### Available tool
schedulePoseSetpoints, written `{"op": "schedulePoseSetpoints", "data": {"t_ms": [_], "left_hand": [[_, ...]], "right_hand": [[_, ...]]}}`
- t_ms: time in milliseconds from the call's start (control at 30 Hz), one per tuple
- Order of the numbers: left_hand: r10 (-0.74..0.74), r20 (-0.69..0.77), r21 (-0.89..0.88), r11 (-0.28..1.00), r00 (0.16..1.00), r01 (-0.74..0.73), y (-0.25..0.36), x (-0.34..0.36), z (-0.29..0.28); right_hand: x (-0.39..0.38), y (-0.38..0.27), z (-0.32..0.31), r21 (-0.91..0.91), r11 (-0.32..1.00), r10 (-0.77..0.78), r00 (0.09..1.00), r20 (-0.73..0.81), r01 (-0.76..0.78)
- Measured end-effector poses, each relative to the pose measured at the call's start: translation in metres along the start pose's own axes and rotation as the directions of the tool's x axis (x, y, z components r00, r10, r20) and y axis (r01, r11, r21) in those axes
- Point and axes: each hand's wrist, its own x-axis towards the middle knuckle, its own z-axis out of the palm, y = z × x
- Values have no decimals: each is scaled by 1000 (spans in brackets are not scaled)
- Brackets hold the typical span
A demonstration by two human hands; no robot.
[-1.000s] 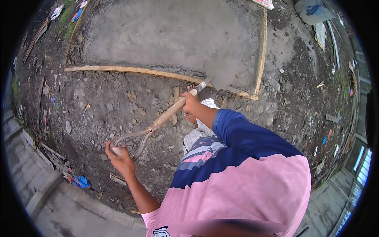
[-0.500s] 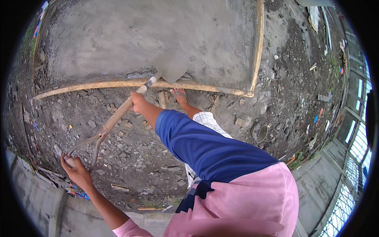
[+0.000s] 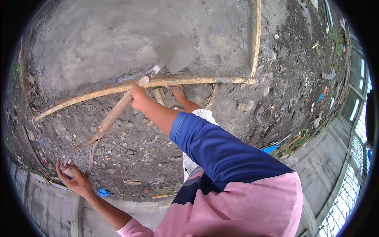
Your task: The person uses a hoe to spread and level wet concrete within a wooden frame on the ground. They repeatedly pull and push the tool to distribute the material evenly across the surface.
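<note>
My left hand is closed round the grip of a wooden shovel handle at lower left, where the shaft forks. Higher up the shaft, my right hand grips it. The grey shovel blade lies flat on the smoothed grey concrete, just inside the near wooden edge board. The shaft crosses above that board. My sandalled foot is by the board, partly hidden behind my right arm.
A round container sits on stony soil right of my legs. Short wood pieces lie against the near board. Another board edges the slab on the right. Blue scrap lies at lower left. Concrete walling rings the lower and right rim.
Over the last second the shovel blade has moved left along the near board, away from the right corner. Both hands keep their grip, and the view has shifted with my body.
</note>
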Motion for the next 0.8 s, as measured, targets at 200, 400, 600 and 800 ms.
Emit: {"op": "schedulePoseSetpoints", "data": {"t_ms": [200,400,600,800], "left_hand": [[-58,-113,155,985,992,76,-5,60,-71],[62,-1,201,978,998,-61,-51,134,-22],[-131,207,-159,973,969,166,-16,70,106],[113,208,-444,896,972,-9,68,-88,186]], "right_hand": [[7,87,89,-162,978,151,983,100,-134],[61,61,104,-98,991,92,996,15,-91],[88,-68,10,-234,948,-258,951,-171,216],[-41,-231,-144,68,852,-505,849,-158,519]]}}
